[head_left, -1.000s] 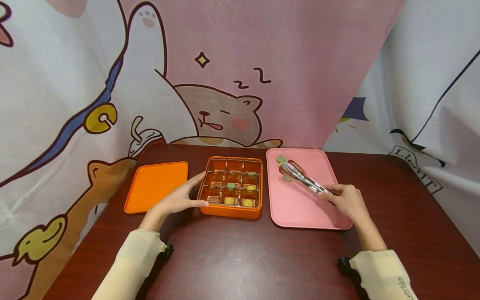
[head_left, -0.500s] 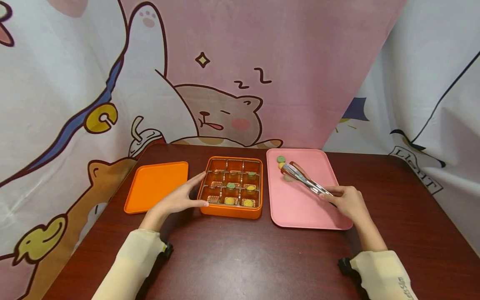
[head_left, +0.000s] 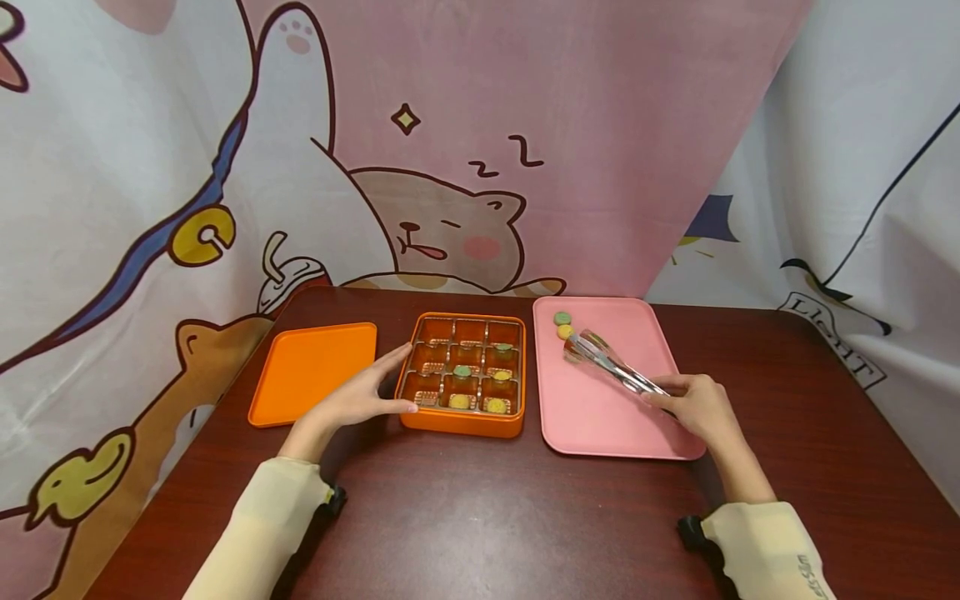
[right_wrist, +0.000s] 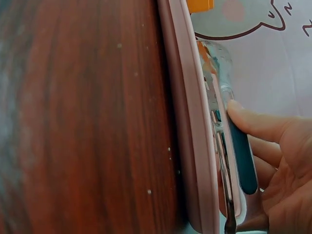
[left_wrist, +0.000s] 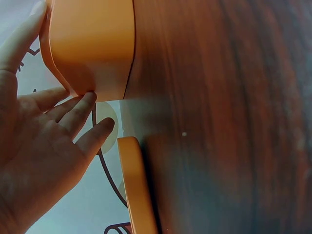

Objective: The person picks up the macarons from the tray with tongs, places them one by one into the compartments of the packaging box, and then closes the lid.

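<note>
In the head view my left hand point(head_left: 356, 398) rests against the left side of an orange box point(head_left: 461, 425), thumb along the front edge; the left wrist view has its straight fingers at the box's wall. Inside, a clear insert of small compartments holds several round, cake-like pieces, green point(head_left: 461, 372) and yellow point(head_left: 496, 406). My right hand point(head_left: 693, 404) holds metal tongs point(head_left: 618, 367) low over a pink tray point(head_left: 592, 425). A green round piece point(head_left: 562, 318) and a yellow one point(head_left: 565, 332) lie just beyond the tong tips, which overlap another greenish piece.
An orange lid point(head_left: 311, 371) lies left of the box, partly behind my left hand. The dark wooden table point(head_left: 480, 508) extends in front of box and tray. A printed cartoon curtain point(head_left: 600, 150) hangs along the table's back and sides.
The tong tips have drawn back slightly toward me, off the yellow piece and over the greenish piece nearer me. The right hand has shifted a little toward me. The left hand has kept still.
</note>
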The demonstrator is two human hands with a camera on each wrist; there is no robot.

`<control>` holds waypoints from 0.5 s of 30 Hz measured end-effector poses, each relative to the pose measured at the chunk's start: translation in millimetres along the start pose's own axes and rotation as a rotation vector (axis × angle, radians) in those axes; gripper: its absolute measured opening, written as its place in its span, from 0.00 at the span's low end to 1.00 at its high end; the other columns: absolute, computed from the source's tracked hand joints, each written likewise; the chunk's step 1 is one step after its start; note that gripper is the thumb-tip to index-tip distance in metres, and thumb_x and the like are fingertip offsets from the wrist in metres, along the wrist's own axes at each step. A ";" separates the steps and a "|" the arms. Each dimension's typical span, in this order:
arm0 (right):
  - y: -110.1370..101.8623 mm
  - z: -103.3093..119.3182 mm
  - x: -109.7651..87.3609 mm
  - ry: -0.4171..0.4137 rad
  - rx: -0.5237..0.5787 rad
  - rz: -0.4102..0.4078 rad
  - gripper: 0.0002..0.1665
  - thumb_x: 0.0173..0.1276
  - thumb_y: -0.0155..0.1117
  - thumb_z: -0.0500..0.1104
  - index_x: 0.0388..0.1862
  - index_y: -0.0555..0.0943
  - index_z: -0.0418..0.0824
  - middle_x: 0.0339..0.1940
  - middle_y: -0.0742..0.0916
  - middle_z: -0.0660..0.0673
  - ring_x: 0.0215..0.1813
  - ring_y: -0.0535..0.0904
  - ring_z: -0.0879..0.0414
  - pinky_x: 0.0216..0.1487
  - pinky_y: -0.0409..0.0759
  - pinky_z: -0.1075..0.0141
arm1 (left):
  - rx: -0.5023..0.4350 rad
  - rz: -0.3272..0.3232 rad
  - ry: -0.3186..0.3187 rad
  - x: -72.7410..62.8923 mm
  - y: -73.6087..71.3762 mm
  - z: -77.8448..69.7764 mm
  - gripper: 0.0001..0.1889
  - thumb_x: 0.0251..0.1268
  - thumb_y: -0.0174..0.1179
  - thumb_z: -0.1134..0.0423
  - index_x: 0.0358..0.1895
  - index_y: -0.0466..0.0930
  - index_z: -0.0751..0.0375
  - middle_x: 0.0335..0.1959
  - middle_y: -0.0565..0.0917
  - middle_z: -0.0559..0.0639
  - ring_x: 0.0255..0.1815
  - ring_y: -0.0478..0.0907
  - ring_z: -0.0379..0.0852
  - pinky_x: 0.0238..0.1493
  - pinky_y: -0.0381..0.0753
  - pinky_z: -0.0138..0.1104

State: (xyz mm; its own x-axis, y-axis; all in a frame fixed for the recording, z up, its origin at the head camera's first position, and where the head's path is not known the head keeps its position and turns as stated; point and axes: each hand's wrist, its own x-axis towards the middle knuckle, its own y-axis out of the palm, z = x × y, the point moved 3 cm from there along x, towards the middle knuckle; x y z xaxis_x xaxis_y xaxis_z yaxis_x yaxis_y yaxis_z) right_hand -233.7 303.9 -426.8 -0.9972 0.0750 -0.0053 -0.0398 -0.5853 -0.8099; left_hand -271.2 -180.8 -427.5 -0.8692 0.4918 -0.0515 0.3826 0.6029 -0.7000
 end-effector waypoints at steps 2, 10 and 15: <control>0.3 -0.2 0.1 0.021 0.003 0.015 0.28 0.62 0.74 0.47 0.55 0.83 0.30 0.49 0.87 0.26 0.47 0.81 0.38 0.34 0.71 0.66 | -0.002 -0.002 0.003 -0.2 -0.2 -0.3 0.53 0.60 0.70 0.50 0.81 0.45 0.57 0.83 0.47 0.60 0.81 0.49 0.65 0.74 0.52 0.65; 2.0 -2.6 0.4 0.043 -0.025 0.015 0.25 0.61 0.74 0.46 0.53 0.85 0.31 0.51 0.86 0.25 0.46 0.80 0.39 0.34 0.70 0.66 | 0.005 0.000 -0.004 -1.2 -0.4 -0.8 0.53 0.60 0.70 0.49 0.81 0.45 0.56 0.83 0.47 0.59 0.81 0.49 0.65 0.74 0.53 0.65; 1.1 -3.1 -0.1 0.055 -0.034 0.000 0.25 0.61 0.74 0.46 0.52 0.85 0.32 0.51 0.85 0.24 0.45 0.79 0.38 0.33 0.70 0.66 | 0.008 0.002 -0.011 -0.4 -0.3 -1.4 0.53 0.59 0.70 0.48 0.82 0.45 0.56 0.83 0.47 0.58 0.81 0.49 0.65 0.75 0.52 0.65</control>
State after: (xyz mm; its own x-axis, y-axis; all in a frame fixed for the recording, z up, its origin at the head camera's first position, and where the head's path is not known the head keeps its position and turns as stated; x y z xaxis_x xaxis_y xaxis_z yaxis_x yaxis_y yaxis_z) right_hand -233.4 305.7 -429.5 -0.9921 0.1200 -0.0364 -0.0370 -0.5573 -0.8295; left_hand -270.6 -180.3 -426.3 -0.8720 0.4857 -0.0605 0.3814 0.5968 -0.7060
